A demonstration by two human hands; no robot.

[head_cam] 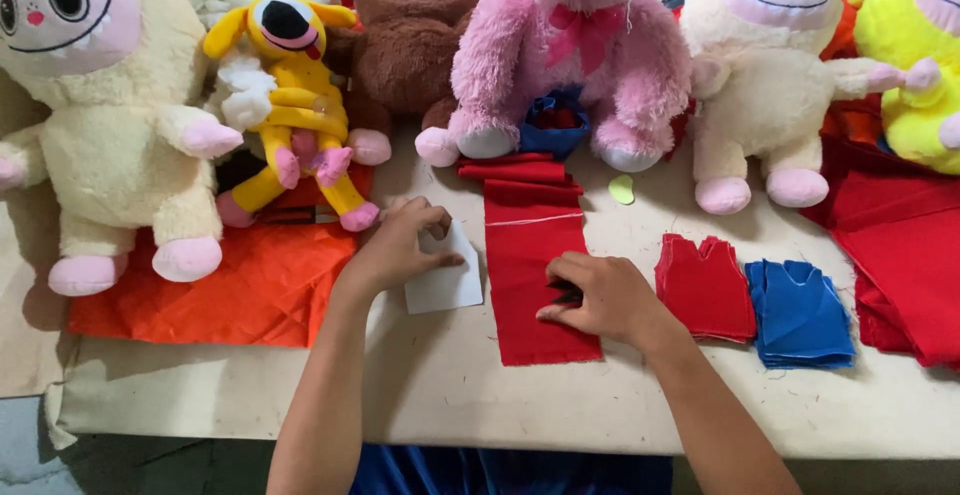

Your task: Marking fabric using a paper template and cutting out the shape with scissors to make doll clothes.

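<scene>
Left hand (400, 245) holds white card (445, 280); right hand (600, 300) presses red cloth (535, 275)

Bench (450, 395) has a beige, slightly soiled top with loose thread bits, front edge running along the bottom. Paper or cloth sheet (25, 325) overhangs the left end, creased. Grey floor (120, 465) shows below at bottom left, dim. Plush toys (760, 75) line the far side, blocking any wall. Light is even and soft, shadows short.
</scene>
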